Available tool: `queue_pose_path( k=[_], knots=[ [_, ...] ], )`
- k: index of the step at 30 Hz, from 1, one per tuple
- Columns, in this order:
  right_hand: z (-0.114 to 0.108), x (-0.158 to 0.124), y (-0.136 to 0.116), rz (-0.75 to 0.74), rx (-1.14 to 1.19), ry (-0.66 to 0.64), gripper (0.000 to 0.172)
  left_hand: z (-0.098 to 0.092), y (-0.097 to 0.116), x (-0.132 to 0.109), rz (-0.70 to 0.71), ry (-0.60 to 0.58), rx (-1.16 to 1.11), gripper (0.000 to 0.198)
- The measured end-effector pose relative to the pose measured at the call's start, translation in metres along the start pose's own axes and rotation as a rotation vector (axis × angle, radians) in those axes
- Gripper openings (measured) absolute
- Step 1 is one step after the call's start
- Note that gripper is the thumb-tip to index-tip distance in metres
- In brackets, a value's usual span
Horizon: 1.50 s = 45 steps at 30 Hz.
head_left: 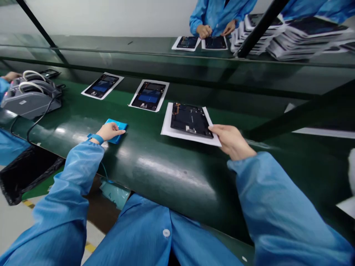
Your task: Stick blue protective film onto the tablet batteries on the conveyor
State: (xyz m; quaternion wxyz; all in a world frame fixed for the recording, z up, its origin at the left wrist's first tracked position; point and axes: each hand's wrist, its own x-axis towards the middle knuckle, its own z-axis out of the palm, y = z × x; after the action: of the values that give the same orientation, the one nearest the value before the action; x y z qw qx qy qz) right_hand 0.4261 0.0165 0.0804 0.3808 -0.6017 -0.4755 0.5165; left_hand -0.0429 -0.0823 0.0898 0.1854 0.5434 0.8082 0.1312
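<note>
My right hand [232, 141] pinches the right edge of a black tablet back panel [191, 120] and the white paper sheet [167, 125] beneath it. The panel lies tilted on the sheet, with an orange flex strip at its upper left corner. My left hand [108, 131] rests with curled fingers on a small pile of blue film sheets [116, 139] on the green bench, its thumb pressed against them. Some fingertips are hidden. A blue wrist strap [95, 138] circles that wrist.
Two more panels [151, 95] [102, 85] on white paper lie further left. A grey machine [33, 96] with a cable stands at far left. Beyond a glass partition, a co-worker's hands [204, 31] touch similar panels, beside tall stacks [299, 38]. A dark post [302, 111] slants across the right.
</note>
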Motion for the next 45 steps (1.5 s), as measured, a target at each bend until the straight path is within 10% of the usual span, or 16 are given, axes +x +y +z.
queue_pose_path(
  k=[8, 13, 17, 20, 24, 31, 38, 41, 45],
  knots=[
    [-0.033, -0.137, 0.080, 0.136, 0.136, -0.062, 0.041, -0.016, -0.003, -0.002, 0.069, -0.180, -0.129, 0.035],
    [-0.036, -0.158, 0.089, -0.276, -0.478, 0.133, 0.058, -0.031, 0.020, -0.022, 0.140, -0.011, -0.120, 0.033],
    [0.004, -0.174, 0.058, -0.621, -0.610, 0.132, 0.057, -0.012, 0.077, -0.073, 0.379, 0.169, -0.146, 0.028],
    [0.053, -0.183, 0.035, -0.566, -0.299, -0.198, 0.065, 0.020, 0.127, -0.118, 0.678, 0.010, -0.272, 0.030],
    [0.091, -0.185, 0.025, -0.419, -0.045, -0.280, 0.069, 0.046, 0.161, -0.148, 0.809, -0.198, -0.408, 0.030],
    [0.077, -0.179, 0.032, -0.259, 0.120, -0.247, 0.031, 0.040, 0.153, -0.141, 0.844, -0.218, -0.377, 0.034],
    [0.042, -0.158, 0.029, -0.173, 0.460, 0.344, 0.034, -0.016, 0.103, -0.095, 0.644, 0.207, -0.323, 0.034],
    [0.069, -0.193, 0.034, 0.022, 0.524, -0.082, 0.034, -0.048, 0.082, -0.080, 0.568, 0.309, -0.395, 0.034],
    [0.172, -0.267, 0.061, 0.324, 0.307, -0.917, 0.033, -0.069, 0.078, -0.079, 0.601, 0.380, -0.368, 0.032]
  ],
)
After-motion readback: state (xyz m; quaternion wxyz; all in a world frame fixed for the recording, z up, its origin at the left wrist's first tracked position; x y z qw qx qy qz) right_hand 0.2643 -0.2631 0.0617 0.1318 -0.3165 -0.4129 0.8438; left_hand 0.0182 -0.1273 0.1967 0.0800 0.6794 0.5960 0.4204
